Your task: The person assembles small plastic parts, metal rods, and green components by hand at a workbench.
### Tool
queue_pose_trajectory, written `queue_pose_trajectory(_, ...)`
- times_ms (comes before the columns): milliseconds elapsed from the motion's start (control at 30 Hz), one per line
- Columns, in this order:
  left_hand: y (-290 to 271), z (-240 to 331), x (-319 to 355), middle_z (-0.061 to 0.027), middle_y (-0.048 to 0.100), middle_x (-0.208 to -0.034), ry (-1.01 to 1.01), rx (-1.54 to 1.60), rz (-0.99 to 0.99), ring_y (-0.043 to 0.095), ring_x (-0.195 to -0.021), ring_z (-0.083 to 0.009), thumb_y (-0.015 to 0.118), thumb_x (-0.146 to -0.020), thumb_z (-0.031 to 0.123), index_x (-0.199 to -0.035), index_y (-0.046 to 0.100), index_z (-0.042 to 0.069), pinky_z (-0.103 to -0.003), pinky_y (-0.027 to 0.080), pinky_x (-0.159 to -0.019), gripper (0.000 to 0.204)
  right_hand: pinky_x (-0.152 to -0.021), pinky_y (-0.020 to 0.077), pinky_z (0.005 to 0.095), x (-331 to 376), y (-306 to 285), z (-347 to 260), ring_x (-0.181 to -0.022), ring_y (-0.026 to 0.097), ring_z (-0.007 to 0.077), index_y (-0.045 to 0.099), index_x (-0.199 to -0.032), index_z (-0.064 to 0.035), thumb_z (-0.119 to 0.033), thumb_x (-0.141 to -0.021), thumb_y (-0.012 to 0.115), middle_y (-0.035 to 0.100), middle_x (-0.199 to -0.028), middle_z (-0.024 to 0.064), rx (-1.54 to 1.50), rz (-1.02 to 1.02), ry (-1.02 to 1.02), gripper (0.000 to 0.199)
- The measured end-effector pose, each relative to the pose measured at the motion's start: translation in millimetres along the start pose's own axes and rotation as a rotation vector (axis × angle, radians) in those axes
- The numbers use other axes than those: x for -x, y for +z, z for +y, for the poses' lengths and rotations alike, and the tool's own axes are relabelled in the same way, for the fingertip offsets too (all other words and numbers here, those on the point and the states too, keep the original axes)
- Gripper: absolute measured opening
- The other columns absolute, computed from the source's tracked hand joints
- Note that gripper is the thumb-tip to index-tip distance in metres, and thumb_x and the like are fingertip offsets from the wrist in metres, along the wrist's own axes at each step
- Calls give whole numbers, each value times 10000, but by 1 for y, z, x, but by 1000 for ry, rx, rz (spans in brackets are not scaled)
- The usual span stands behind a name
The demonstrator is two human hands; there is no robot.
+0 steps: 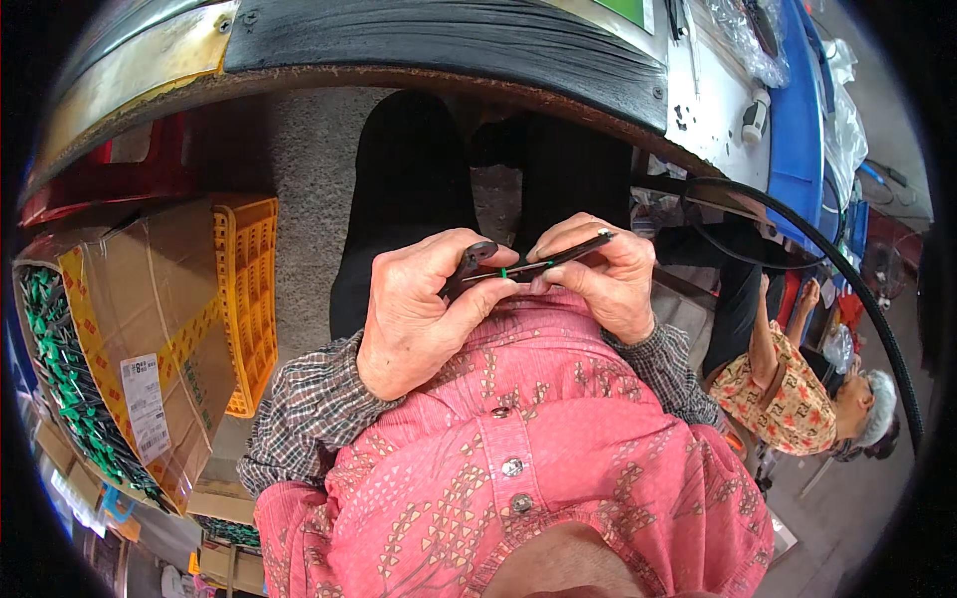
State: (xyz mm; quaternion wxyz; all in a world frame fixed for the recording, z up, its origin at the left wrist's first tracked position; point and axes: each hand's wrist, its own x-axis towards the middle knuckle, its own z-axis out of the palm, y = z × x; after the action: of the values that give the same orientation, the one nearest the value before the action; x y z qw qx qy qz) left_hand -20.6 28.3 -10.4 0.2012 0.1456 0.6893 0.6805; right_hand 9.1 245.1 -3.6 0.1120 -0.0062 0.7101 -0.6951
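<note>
Far left of the pink shirt (538, 448), a cardboard box (140, 339) holds rows of green-tipped dark pieces (60, 379), with a yellow plastic crate (249, 289) just beside it. Above the shirt's chest, the left hand (414, 309) pinches the rounded end of a thin dark rod (528, 264) between thumb and fingers. The rod, with a small green mark at its middle, bridges to the right hand (603, 274), whose fingertips pinch its other end. Right of the shirt sits another person in a patterned top (788, 399)
</note>
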Motion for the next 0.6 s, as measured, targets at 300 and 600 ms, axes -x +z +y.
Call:
queue_pose_trajectory(300,0,-7,2,-108,672,-871,173,-125,15,666,-776,-199,730,-731,-19,-936,667,10,-264,514,-660,217,-640,551,250,3,2,2,-711,651,151,611,-949,74,62,-850,617,620,-898,106,-217,-35,183,100)
queue_pose_trajectory(600,0,-15,3,-111,666,-867,337,-265,12,674,-793,-222,735,-680,-32,-918,679,41,-290,536,-661,255,-587,524,239,1,2,-4,-641,626,119,578,-895,44,19,-874,613,609,-736,60,-253,-43,471,48)
